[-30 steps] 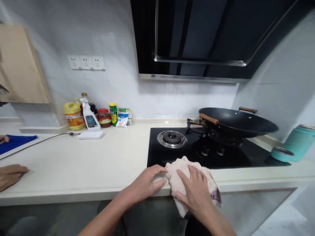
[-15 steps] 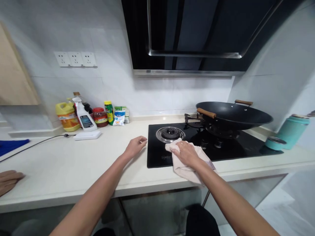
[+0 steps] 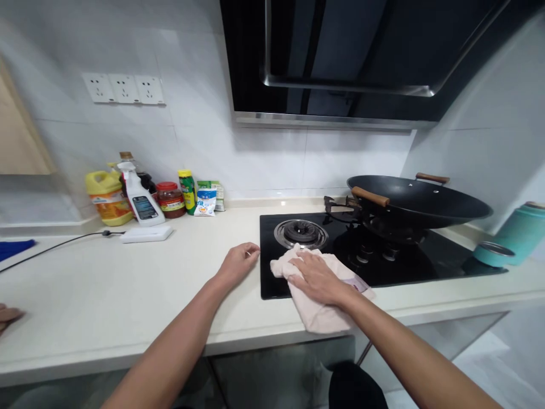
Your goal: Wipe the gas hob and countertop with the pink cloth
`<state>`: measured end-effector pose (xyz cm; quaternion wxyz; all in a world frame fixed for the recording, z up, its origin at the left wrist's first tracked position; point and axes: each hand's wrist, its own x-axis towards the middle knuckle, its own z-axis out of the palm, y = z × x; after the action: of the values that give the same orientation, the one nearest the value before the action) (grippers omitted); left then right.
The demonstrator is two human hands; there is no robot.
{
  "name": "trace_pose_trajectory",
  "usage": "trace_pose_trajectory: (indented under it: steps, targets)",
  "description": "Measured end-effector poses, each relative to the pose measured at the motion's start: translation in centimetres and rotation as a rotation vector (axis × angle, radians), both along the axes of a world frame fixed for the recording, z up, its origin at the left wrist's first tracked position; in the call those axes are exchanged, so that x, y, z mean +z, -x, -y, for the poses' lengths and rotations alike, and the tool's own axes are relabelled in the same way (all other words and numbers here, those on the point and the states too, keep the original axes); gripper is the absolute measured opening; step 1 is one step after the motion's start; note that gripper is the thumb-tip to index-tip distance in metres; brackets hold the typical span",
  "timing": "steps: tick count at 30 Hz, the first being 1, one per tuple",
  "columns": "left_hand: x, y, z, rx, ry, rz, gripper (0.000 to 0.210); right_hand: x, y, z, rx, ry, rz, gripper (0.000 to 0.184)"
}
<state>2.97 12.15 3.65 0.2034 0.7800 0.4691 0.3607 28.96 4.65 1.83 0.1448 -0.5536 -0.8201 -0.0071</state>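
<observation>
Under my right hand [image 3: 315,278] lies a pale pink cloth [image 3: 323,315], pressed onto the front left part of the black glass gas stove [image 3: 272,284]. My fingers grip and press the cloth from above, and its lower part hangs over the counter's front edge. Just behind the cloth is the left burner [image 3: 300,232], with no grate on it. My left hand [image 3: 239,264] rests on the white counter [image 3: 170,295] at the stove's left edge, its fingers loosely curled, with nothing plainly held.
A black wok [image 3: 419,201] sits on the right burner. Beyond it stand a teal bottle [image 3: 519,233] and teal cup [image 3: 494,254]. At the back left are a spray bottle [image 3: 140,196], jars and packets. Another person's hand [image 3: 8,315] rests at the far left. The range hood [image 3: 332,62] hangs above.
My right hand has drawn the cloth toward the counter's front edge, away from the left burner, and its fingers are flatter. My left hand stays by the stove's edge. The view has shifted slightly.
</observation>
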Motion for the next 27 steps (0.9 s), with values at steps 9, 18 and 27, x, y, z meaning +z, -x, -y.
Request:
trace_pose_trajectory:
  steps: [9, 18, 27]
  targets:
    - [-0.2, 0.4, 0.0, 0.004, -0.009, -0.013, 0.026, 1.3, -3.9, -3.7, -0.604, 0.084, 0.139, 0.044]
    - [0.1, 0.1, 0.3, 0.012, -0.033, -0.051, 0.026, 0.7, -7.6, -12.1, -0.798, 0.087, 0.080, 0.041]
    - [0.2, -1.3, 1.3, -0.019, -0.125, -0.236, 0.022, 1.3, -11.1, -19.5, -0.669, 0.102, 0.041, 0.043]
